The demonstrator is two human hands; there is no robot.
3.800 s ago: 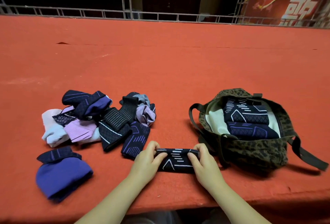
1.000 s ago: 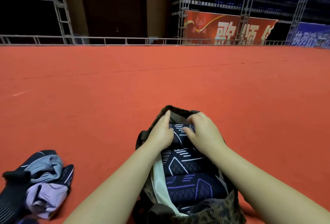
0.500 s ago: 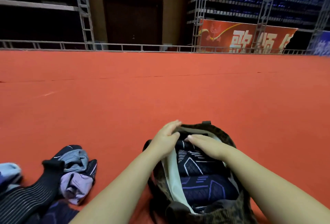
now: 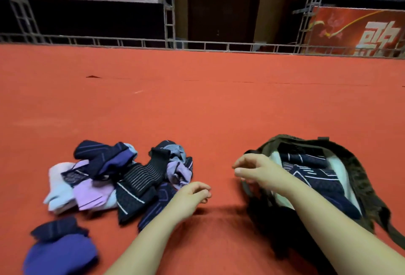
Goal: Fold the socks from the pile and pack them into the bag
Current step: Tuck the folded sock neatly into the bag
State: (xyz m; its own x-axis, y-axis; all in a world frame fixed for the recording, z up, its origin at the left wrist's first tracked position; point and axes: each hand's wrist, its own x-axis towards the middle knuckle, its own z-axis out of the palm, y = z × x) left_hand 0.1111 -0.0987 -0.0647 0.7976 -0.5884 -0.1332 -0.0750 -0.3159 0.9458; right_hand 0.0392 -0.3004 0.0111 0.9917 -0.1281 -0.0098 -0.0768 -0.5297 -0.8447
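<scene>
A pile of socks (image 4: 122,178) in navy, black, lilac and pale blue lies on the red surface at the left. A separate blue sock (image 4: 59,250) lies nearer, at the lower left. The leopard-print bag (image 4: 361,178) stands open at the right, with folded navy patterned socks (image 4: 311,171) inside. My left hand (image 4: 192,193) hovers just right of the pile, fingers loosely curled, holding nothing. My right hand (image 4: 256,168) hangs at the bag's left rim, fingers relaxed and empty.
The red carpeted surface (image 4: 197,110) stretches far ahead to a metal railing (image 4: 197,44). A bag strap (image 4: 394,237) trails off at the lower right. A red banner (image 4: 359,31) hangs beyond the railing.
Both hands have come out of the bag, leaving the folded navy sock inside. The view has swung left, so the sock pile is fully in sight, and my left hand has moved toward it.
</scene>
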